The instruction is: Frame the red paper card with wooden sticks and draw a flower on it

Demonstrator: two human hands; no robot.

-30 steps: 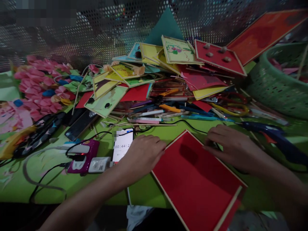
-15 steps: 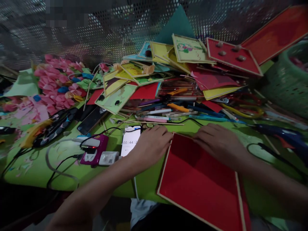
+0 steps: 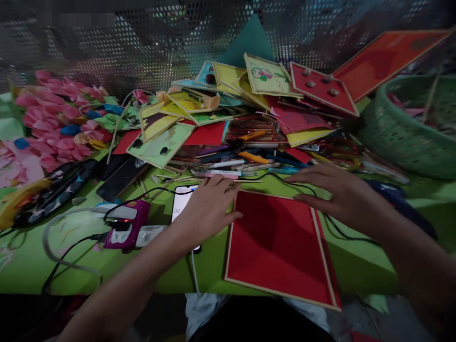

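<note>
A red card sheet (image 3: 278, 247) with thin wooden sticks framing its edges lies flat on the green table in front of me. My left hand (image 3: 210, 209) is at its upper left corner, fingers bent loosely and thumb apart, with nothing visible in it. Beneath that hand and wrist a lit phone (image 3: 181, 204) is partly covered. My right hand (image 3: 335, 194) hovers by the upper right corner, its fingers and thumb spread and holding nothing. Past the right stick a strip of red card sticks out.
Framed cards (image 3: 267, 78), pens (image 3: 228, 164) and sticks are heaped at the back. Pink paper petals (image 3: 57, 114) pile up at left, near a purple power adapter (image 3: 137, 223) with cables. A green basket (image 3: 409, 128) stands at right, with a dark blue glue gun (image 3: 388, 190) partly behind my right hand.
Both hands have come off the top edge of the red sheet and opened. My right hand has moved up and outward. The sheet now lies flatter and wholly in view.
</note>
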